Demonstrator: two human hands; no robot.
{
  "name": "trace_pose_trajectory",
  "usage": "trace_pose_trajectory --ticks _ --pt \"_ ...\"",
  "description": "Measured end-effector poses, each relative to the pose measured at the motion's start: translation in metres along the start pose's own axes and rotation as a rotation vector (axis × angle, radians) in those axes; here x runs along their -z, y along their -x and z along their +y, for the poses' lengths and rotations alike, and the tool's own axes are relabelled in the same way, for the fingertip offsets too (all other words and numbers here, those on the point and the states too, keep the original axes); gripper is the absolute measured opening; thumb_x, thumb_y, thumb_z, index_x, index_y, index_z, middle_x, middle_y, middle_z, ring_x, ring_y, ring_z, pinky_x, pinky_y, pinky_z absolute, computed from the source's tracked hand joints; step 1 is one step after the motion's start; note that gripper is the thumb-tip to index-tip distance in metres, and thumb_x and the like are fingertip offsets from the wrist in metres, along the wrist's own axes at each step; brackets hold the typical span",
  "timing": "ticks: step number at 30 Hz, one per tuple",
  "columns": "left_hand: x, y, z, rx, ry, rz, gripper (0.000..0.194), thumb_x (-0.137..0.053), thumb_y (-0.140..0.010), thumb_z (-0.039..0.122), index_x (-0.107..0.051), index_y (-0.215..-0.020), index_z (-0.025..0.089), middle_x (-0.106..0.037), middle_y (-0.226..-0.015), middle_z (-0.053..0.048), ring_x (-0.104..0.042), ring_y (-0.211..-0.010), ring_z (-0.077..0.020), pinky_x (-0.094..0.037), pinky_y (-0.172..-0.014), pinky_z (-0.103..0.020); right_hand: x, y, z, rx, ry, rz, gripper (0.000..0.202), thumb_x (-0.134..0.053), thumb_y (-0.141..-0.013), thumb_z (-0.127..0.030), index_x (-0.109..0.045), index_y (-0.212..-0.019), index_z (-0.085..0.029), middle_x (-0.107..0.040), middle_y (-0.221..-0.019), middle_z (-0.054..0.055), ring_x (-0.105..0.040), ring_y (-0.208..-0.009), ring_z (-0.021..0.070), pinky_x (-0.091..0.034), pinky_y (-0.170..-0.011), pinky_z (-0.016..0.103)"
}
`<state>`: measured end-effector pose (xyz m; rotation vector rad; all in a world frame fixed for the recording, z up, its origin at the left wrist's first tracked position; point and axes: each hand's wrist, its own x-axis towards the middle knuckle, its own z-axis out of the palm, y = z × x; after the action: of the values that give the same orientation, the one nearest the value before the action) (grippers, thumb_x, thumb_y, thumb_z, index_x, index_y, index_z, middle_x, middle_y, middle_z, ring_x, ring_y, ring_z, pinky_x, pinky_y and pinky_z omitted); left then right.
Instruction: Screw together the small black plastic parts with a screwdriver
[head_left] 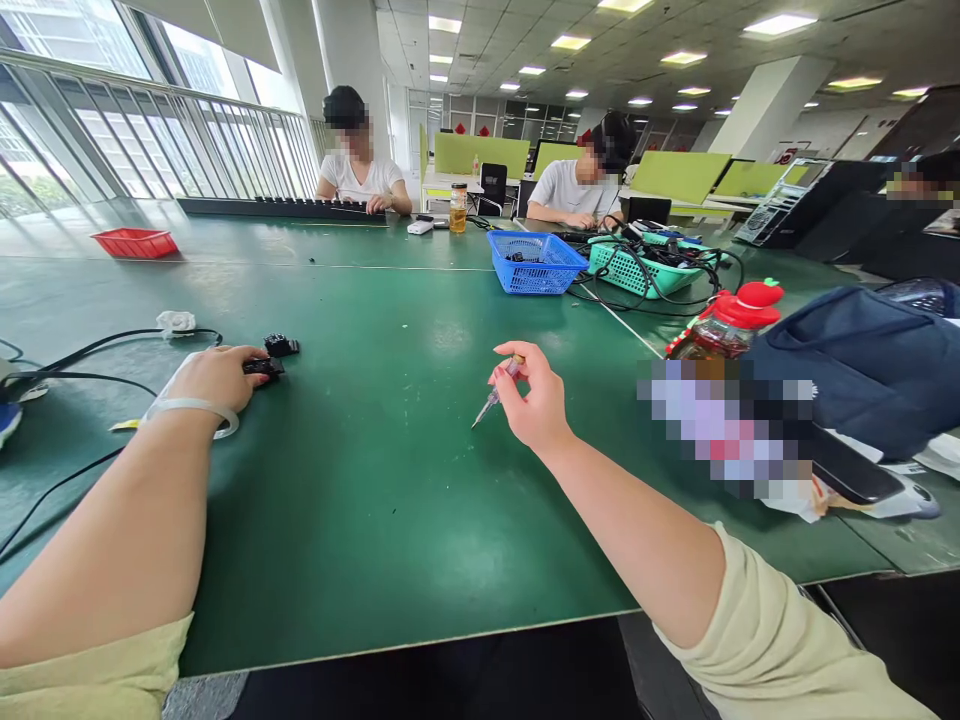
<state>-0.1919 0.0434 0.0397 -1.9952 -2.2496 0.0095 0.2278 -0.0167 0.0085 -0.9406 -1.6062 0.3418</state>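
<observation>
The small screwdriver (pixel 495 396) lies between the right hand's (pixel 534 398) curled thumb and fingers, nearly closed around its handle, tip slanting down and left. The left hand (pixel 217 385), palm down at left, has its slightly parted fingertips on a black connector (pixel 264 367); both forearms reach far-ward over the green table (pixel 360 540).

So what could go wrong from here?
Screwdriver: its bare tip points down at the green tabletop, so a slip of the right hand could scratch it.
Small black part in the left hand: another black piece sits right beside it and might get knocked.
Black cable: it runs close by the left hand, so a sideways sweep may snag it.
</observation>
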Motion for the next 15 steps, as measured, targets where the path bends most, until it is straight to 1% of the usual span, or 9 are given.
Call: trace_pose_trajectory --ticks 2,5,7,9,13,15 --pt "0.002 0.002 0.003 0.022 0.005 0.001 0.051 -0.052 -0.091 0.039 -0.063 -0.136 0.017 -0.067 -0.125 -0.02 -0.06 -0.113 -0.0369 -0.048 -0.094 -0.044 0.0 0.0 0.0 -0.006 0.003 -0.006 0.019 -0.052 -0.091 -0.027 -0.057 -0.109 -0.024 -0.066 -0.076 -0.001 -0.066 -0.07 0.0159 -0.055 -0.068 0.031" --pt "0.005 0.004 0.006 0.068 0.0 -0.02 0.053 -0.052 -0.09 0.041 -0.061 -0.138 0.02 -0.065 -0.131 -0.019 -0.061 -0.114 -0.0381 -0.049 -0.091 -0.046 0.0 0.0 0.0 -0.001 -0.001 -0.006 0.019 -0.052 -0.091 -0.028 -0.057 -0.109 -0.024 -0.066 -0.077 -0.001 -0.066 -0.071 0.0161 -0.055 -0.067 0.031" --pt "0.008 0.007 0.009 0.094 -0.005 -0.032 0.054 -0.052 -0.09 0.043 -0.061 -0.138 0.021 -0.063 -0.134 -0.02 -0.06 -0.115 -0.0389 -0.05 -0.091 -0.048 0.0 0.0 0.0 0.005 0.0 -0.003 0.019 -0.052 -0.091 -0.028 -0.057 -0.109 -0.024 -0.066 -0.076 0.0 -0.067 -0.071 0.0162 -0.055 -0.068 0.031" --pt "0.01 0.009 0.011 0.112 -0.005 -0.026 0.055 -0.051 -0.089 0.046 -0.063 -0.135 0.02 -0.064 -0.132 -0.019 -0.06 -0.114 -0.0388 -0.05 -0.09 -0.047 0.0 0.0 0.0 0.007 0.004 -0.006 0.019 -0.052 -0.092 -0.028 -0.056 -0.109 -0.025 -0.067 -0.077 0.0 -0.067 -0.071 0.0163 -0.056 -0.069 0.032" --pt "0.011 0.011 0.012 0.122 -0.03 -0.013 0.056 -0.048 -0.088 0.05 -0.065 -0.133 0.021 -0.067 -0.13 -0.017 -0.062 -0.11 -0.0365 -0.052 -0.087 -0.044 0.0 -0.001 0.0 0.004 0.008 -0.01 0.019 -0.052 -0.092 -0.029 -0.056 -0.11 -0.025 -0.067 -0.077 0.0 -0.067 -0.07 0.0165 -0.056 -0.069 0.032" --pt "0.009 0.01 0.011 0.113 -0.06 -0.018 0.057 -0.049 -0.087 0.05 -0.064 -0.135 0.022 -0.067 -0.13 -0.017 -0.061 -0.111 -0.0366 -0.051 -0.089 -0.045 0.0 -0.001 0.0 0.002 0.007 -0.008 0.018 -0.052 -0.092 -0.029 -0.056 -0.109 -0.025 -0.067 -0.077 0.0 -0.066 -0.07 0.0164 -0.056 -0.07 0.032"
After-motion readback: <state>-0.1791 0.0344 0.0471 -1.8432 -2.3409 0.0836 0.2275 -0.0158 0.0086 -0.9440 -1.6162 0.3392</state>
